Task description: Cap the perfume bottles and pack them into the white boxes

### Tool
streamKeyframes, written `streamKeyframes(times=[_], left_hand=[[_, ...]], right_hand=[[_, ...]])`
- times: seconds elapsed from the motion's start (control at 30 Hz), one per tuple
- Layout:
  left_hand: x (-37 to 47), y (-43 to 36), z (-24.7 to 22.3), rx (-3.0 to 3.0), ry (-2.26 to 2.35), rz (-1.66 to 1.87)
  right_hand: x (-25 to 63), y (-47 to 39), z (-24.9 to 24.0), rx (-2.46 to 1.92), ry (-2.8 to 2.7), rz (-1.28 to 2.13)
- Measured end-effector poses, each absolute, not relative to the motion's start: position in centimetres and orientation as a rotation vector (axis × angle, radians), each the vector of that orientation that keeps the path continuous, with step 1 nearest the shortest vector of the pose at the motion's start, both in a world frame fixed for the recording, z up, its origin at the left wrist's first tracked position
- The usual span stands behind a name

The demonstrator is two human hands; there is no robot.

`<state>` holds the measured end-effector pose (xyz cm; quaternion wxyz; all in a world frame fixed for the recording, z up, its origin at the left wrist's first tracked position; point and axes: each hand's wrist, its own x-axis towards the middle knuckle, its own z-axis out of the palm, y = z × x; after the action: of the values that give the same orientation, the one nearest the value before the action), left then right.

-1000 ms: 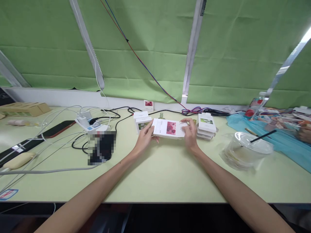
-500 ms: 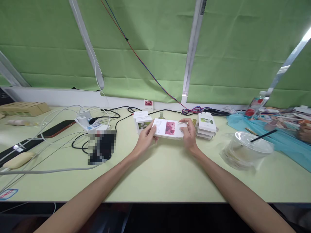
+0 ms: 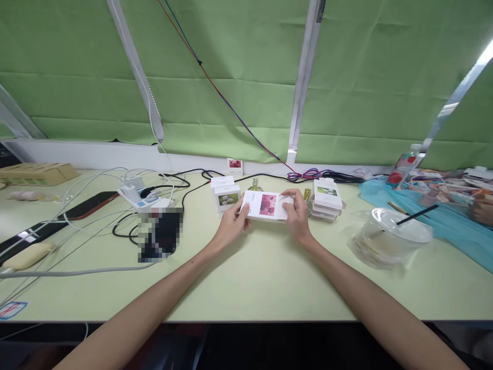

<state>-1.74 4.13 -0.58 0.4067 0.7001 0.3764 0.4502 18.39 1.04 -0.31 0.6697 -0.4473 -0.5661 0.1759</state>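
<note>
A flat white box (image 3: 267,205) with a pink flower picture is held level above the table. My left hand (image 3: 233,222) grips its left end, thumb on top. My right hand (image 3: 296,215) is closed on its right end, thumb and fingers on the upper face. Behind my left hand stand white boxes (image 3: 226,197), one with a white flower picture. A small glass bottle (image 3: 255,184) shows behind the held box. Another, yellowish bottle (image 3: 307,195) is just beyond my right hand, beside a stack of white cartons (image 3: 326,199).
On the left lie a power strip (image 3: 144,198), tangled cables, phones (image 3: 92,204) and a cardboard tray (image 3: 42,173). To the right are a lidded plastic tub (image 3: 389,239) with a black straw, blue cloth (image 3: 454,234) and a clear bottle (image 3: 404,164). A person's hand (image 3: 483,205) shows at the right edge.
The held box has shifted slightly, and the fingers of my right hand have moved a little on its right end. Both hands keep their hold.
</note>
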Motion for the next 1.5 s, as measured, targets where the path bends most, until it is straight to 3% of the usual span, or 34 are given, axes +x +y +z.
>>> streamKeyframes(times=[1.5], left_hand=[[-1.73,3.30,-0.27,2.311,1.171,0.816]], right_hand=[[17.58,0.08,0.03,-0.765,-1.649,0.247]])
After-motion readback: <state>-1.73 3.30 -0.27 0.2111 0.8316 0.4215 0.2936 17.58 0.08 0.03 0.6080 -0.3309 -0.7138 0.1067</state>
